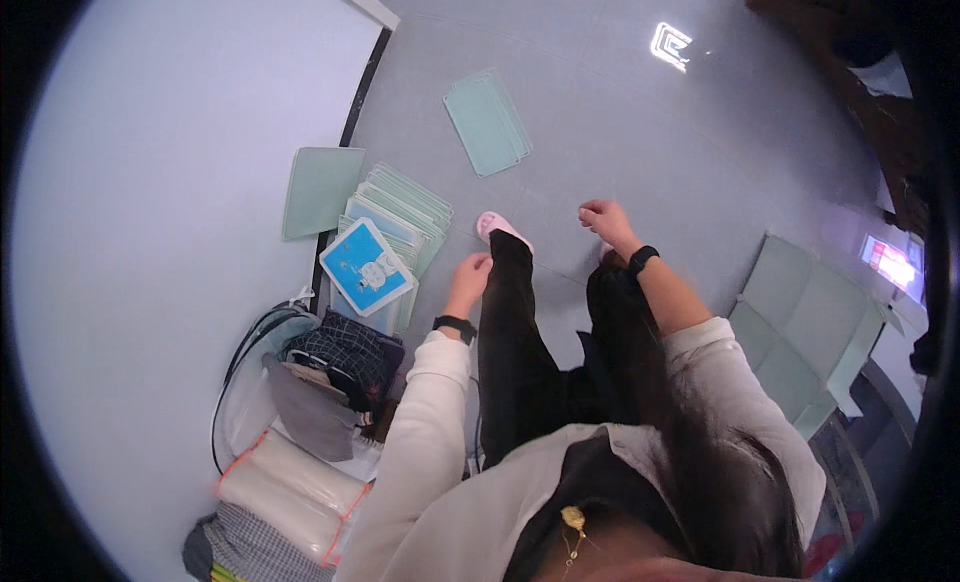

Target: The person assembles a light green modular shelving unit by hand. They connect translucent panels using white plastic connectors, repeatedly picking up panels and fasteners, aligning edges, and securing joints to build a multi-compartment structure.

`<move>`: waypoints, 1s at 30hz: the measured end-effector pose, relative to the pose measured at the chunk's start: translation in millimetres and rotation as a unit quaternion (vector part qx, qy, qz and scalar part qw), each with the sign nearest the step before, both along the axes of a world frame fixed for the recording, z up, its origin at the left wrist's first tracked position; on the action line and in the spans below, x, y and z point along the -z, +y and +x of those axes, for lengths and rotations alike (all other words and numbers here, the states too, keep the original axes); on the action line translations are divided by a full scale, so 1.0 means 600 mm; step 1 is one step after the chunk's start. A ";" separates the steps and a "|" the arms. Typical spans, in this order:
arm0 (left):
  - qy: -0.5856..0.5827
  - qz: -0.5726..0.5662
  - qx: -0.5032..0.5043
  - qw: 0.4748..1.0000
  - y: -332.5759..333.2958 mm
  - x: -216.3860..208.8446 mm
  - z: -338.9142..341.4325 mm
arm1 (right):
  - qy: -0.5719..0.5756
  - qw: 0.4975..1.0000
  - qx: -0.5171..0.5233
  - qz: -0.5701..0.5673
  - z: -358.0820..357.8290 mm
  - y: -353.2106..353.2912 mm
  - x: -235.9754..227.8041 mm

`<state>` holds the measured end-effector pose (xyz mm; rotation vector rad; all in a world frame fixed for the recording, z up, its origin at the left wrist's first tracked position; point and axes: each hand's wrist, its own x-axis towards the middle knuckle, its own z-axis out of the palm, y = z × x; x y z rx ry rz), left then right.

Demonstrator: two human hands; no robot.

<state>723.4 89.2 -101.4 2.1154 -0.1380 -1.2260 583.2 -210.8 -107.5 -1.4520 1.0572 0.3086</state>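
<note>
My left hand [468,284] hangs beside my left leg, its fingers curled loosely and nothing seen in them. My right hand [607,222] is out in front of my right leg, fingers also curled in, with no object showing. Nearest the left hand is a stack of pale green panels [425,214] on the floor. On top of that stack lies a blue board with a white cartoon figure [368,267]. Farther ahead, a few overlapping pale green panels [485,127] lie flat on the floor. Another green panel [322,190] leans against the white wall.
Bags and folded cloth [310,392] are piled along the wall at left, by a clear plastic pack with orange edging [290,487]. At right stands a pale green panelled box [800,322]. A brown wooden piece of furniture [835,72] is at the far right.
</note>
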 end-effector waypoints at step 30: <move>-0.259 0.254 -0.274 0.891 -0.289 0.897 0.319 | 0.066 0.987 0.083 0.118 0.325 -0.048 0.884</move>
